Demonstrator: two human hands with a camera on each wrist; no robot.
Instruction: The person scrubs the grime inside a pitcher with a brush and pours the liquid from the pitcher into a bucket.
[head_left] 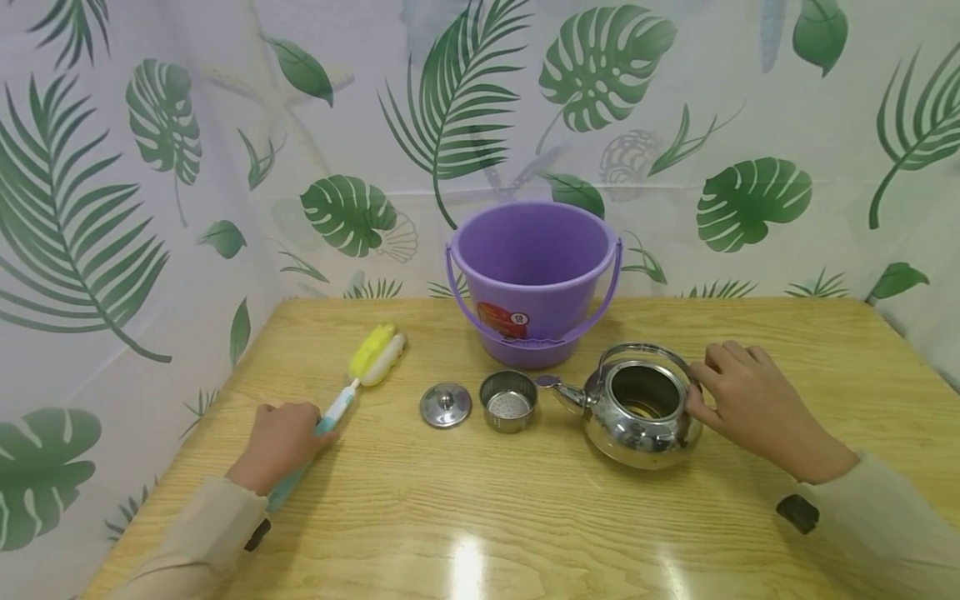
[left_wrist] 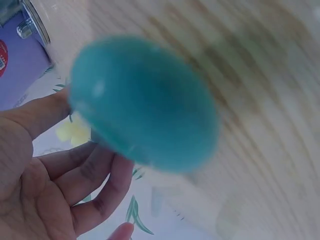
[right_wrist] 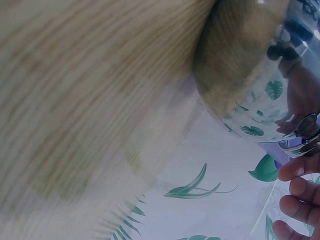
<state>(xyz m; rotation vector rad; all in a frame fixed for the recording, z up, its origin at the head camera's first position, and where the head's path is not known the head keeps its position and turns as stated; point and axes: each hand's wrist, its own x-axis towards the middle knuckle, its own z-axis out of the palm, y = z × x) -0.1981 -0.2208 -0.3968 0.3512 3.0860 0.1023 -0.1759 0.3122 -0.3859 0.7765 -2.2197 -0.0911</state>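
Table (head_left: 450,521), head view. By the left edge, a brush (head_left: 341,408) is pinched by the left hand (head_left: 281,443), thumb and fingers closed round the teal handle. The grip is taken well back, presumably so that the sponge head (head_left: 375,357) is left free; it is pointed toward the far edge. Whether that head touches the wood cannot be told.

Right of the middle, a steel kettle (head_left: 642,440) is set upright, spout toward the left edge. Its handle (head_left: 647,346) is tipped to the far side of the mouth — likely for clear access from above. The handle's right end appears to be held between thumb and fingers of the right hand (head_left: 757,410), perhaps to steady the body.

Containers: the kettle is uncovered; a brownish gleam is seen on its floor — liquid or reflection, cannot be told. A strainer cup (head_left: 509,419) is stood just beside the spout tip, its perforated floor exposed. The lid (head_left: 446,407) is laid knob up to its left. Behind, near the far edge's middle, a purple bucket (head_left: 558,312) is placed; its bottom is hidden.
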